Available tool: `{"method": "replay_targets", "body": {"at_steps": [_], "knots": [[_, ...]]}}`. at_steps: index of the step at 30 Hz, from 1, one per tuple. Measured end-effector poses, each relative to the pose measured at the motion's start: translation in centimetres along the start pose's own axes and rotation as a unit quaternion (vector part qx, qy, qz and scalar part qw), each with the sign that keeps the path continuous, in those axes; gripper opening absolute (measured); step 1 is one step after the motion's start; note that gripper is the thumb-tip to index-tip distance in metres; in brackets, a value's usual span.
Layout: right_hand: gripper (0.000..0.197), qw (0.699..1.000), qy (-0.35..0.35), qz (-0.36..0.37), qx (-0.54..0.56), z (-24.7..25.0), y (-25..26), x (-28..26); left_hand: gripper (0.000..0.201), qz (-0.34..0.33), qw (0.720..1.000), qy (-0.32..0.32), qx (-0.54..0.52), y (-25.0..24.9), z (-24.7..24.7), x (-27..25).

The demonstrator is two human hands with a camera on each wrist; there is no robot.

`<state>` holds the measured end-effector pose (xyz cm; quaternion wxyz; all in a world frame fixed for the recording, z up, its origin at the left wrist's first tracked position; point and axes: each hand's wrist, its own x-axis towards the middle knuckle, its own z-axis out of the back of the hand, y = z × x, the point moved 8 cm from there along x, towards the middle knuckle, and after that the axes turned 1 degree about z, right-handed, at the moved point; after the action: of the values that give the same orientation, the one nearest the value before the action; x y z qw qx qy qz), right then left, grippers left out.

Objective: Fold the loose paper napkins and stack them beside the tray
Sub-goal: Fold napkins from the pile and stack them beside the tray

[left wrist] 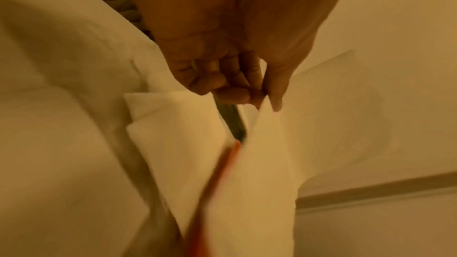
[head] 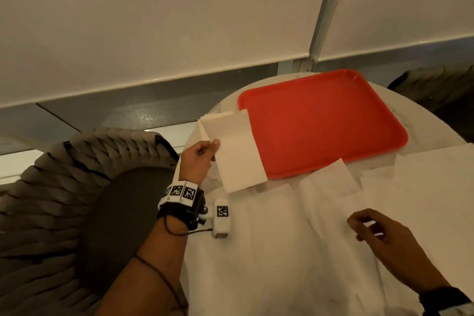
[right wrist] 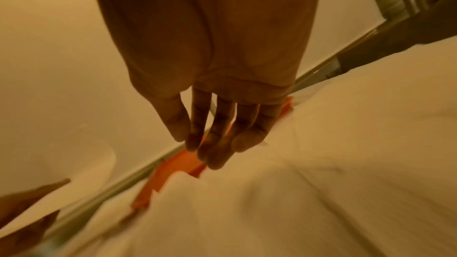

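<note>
My left hand (head: 202,155) pinches the left edge of a folded white napkin (head: 237,151) between thumb and fingers, held just left of the red tray (head: 323,120) and overlapping its left rim. In the left wrist view the same napkin (left wrist: 262,163) hangs from the hand (left wrist: 257,93) above other folded napkins (left wrist: 173,124). More folded napkins (head: 205,123) lie under it by the tray's left side. Several loose white napkins (head: 331,182) lie spread in front of the tray. My right hand (head: 369,226) hovers over them with relaxed fingers (right wrist: 215,144), holding nothing.
The round white table (head: 282,264) has its edge close on the left. A woven grey chair (head: 77,187) stands left of it. A small white device with a coded tag (head: 221,215) lies near my left wrist. A wall with a sill runs behind.
</note>
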<state>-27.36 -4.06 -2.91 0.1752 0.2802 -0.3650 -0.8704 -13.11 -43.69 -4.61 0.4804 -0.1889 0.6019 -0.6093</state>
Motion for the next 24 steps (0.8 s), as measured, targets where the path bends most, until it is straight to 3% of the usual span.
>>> {"method": "replay_targets", "body": {"at_steps": [2, 6, 8, 12, 16, 20, 24], "knots": [[0.013, 1.0, -0.008, -0.015, -0.013, -0.5, -1.0, -0.4, 0.016, -0.004, 0.999, -0.019, 0.05, 0.4, 0.2, 2.8], [0.02, 0.998, 0.014, 0.021, -0.064, -2.7, -0.1, -1.2, 0.034, 0.016, 0.984, -0.065, 0.166, 1.6, 0.5, 6.1], [0.037, 0.994, 0.024, 0.018, -0.102, -3.8, 0.5, -1.5, 0.035, 0.009, 0.976, -0.096, 0.193, 1.7, 0.8, 6.3], [0.037, 0.983, -0.001, 0.031, -0.183, -4.8, 1.7, -1.4, 0.042, -0.018, 0.971, -0.127, 0.203, 0.5, 1.6, 5.0], [0.013, 0.982, -0.024, 0.049, -0.178, -4.8, 1.8, -1.3, 0.028, -0.072, 0.974, -0.096, 0.192, -1.7, 1.3, 0.3], [0.014, 0.989, -0.054, 0.059, -0.122, -3.7, 1.8, -1.6, 0.021, -0.15, 0.967, -0.049, 0.2, -3.8, -0.2, -7.5], [0.015, 0.996, -0.058, 0.068, 0.022, -2.0, 1.2, -2.4, 0.019, -0.201, 0.955, 0.034, 0.215, -4.5, -4.2, -15.5]]}}
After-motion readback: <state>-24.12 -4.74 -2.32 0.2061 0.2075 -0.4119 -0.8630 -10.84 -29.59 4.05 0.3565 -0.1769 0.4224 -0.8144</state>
